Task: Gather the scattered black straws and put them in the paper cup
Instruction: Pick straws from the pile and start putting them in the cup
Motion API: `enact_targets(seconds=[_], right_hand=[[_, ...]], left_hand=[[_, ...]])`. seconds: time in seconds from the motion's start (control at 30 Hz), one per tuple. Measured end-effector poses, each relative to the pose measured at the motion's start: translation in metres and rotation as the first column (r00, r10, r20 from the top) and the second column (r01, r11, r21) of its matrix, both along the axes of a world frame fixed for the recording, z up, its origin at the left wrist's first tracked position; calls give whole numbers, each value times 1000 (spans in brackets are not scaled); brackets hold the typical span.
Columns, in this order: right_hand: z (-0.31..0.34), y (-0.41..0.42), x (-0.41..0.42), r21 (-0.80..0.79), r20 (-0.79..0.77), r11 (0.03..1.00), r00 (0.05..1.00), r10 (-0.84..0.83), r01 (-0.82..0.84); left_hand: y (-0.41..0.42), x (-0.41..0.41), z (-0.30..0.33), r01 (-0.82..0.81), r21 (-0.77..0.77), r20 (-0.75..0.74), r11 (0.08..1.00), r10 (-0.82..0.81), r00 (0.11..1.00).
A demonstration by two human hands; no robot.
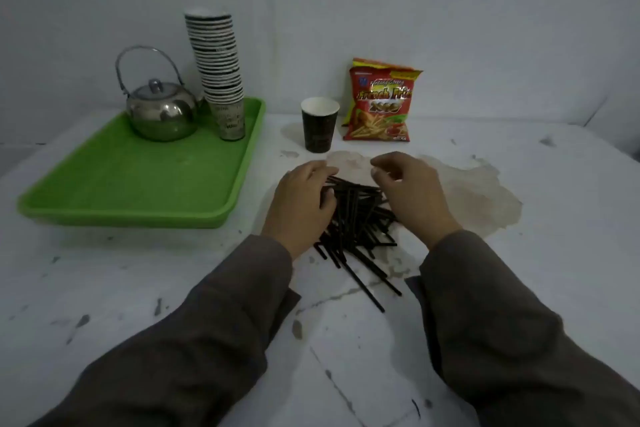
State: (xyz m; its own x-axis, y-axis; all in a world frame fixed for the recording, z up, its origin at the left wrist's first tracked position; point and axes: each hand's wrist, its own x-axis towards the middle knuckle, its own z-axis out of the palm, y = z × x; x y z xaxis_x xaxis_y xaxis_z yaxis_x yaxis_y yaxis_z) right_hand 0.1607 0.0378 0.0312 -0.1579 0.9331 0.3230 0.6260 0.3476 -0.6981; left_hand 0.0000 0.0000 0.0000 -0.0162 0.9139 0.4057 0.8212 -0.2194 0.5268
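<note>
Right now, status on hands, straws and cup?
Left hand and right hand flank black straws, fingers curled on pile. Paper cup upright, no straws showing. Nothing blocks it.

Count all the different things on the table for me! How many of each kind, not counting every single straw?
Green tray: 1
Metal teapot: 1
Stack of paper cups: 1
Single paper cup: 1
French fries snack bag: 1
Pile of black straws: 1
Total: 6
</note>
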Motion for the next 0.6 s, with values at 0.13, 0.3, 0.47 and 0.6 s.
enact_targets(seconds=[0.13, 0.3, 0.47, 0.6], right_hand=[[-13, 17, -11, -14, 30, 999, 999, -31, 31], [-37, 26, -15, 18, 79, 999, 996, -31, 30], [-49, 25, -11, 58, 66, 998, 997, -44, 40], [-45, 24, -12, 60, 139, 998, 990, -14, 6]], left_hand=[[19, -4, -6, -15, 3, 4, 1000, 15, 1000], [31, -17, -18, -48, 27, 51, 998, 47, 998], [35, -14, -21, 0, 5, 43, 1000, 0, 999], [36, -14, -21, 8, -3, 60, 1000, -8, 998]])
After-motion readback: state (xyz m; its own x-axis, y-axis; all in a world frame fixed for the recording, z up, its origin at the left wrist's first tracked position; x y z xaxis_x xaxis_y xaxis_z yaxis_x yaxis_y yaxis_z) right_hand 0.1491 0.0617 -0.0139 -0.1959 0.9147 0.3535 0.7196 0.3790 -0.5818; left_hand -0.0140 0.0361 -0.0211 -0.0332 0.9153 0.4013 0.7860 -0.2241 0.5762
